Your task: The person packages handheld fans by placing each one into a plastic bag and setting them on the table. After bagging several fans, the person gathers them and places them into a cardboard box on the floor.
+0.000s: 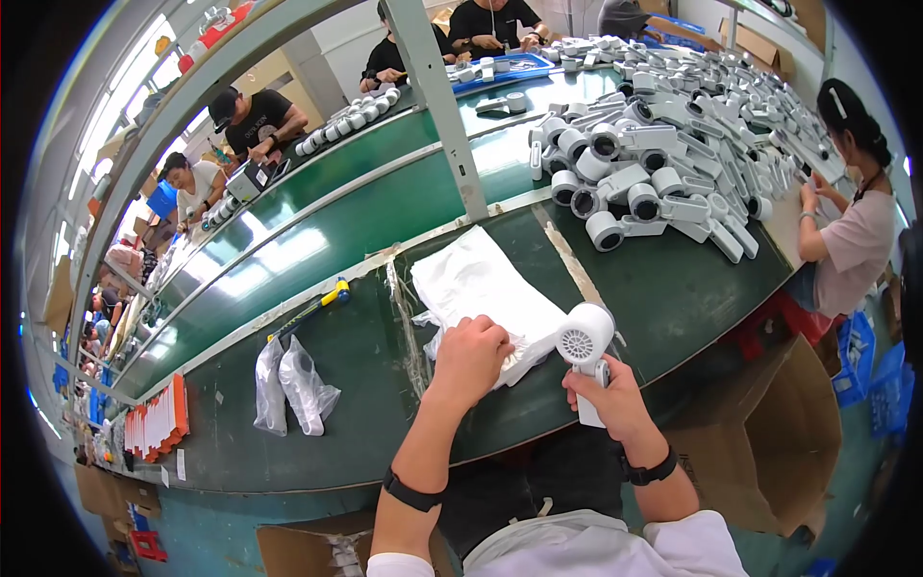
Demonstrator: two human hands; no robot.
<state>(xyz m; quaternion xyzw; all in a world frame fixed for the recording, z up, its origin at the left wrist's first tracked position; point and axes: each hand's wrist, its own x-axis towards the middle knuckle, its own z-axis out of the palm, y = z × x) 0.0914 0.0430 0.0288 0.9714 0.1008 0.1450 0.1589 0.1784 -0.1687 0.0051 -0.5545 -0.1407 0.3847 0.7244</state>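
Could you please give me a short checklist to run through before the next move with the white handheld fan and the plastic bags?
1. Right hand grips the white handheld fan by its handle: ok.
2. Left hand rests on the stack of white plastic bags: ok.
3. A single bag separated and opened: cannot tell.
4. Fan free of the bags: ok.
5. Brown cardboard box open at the person's right: ok.

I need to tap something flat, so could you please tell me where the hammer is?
The hammer lies left of the left hand, by the green belt's edge, just above two clear bags.
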